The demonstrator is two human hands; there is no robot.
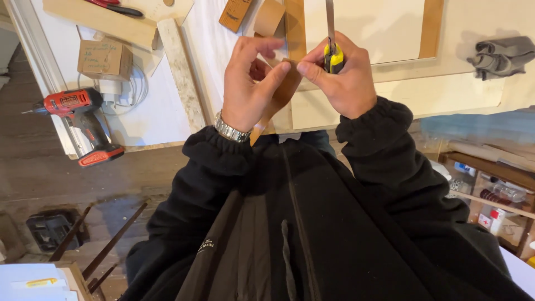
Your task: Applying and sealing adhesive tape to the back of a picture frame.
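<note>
Pinched between the left hand (248, 83) and the fingertips of the right hand (343, 75), the thin brown strip (281, 92) looks light and bendy, best gripped at its edges, while the right fist also clasps a yellow-handled tool (334, 58).

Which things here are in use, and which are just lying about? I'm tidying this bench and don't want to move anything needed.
In use:
- brown strip, pinched by left hand and right hand
- yellow-and-black handled tool, in the right hand

Lying about:
- red cordless drill
- small cardboard box
- grey gloves
- wooden board
</note>
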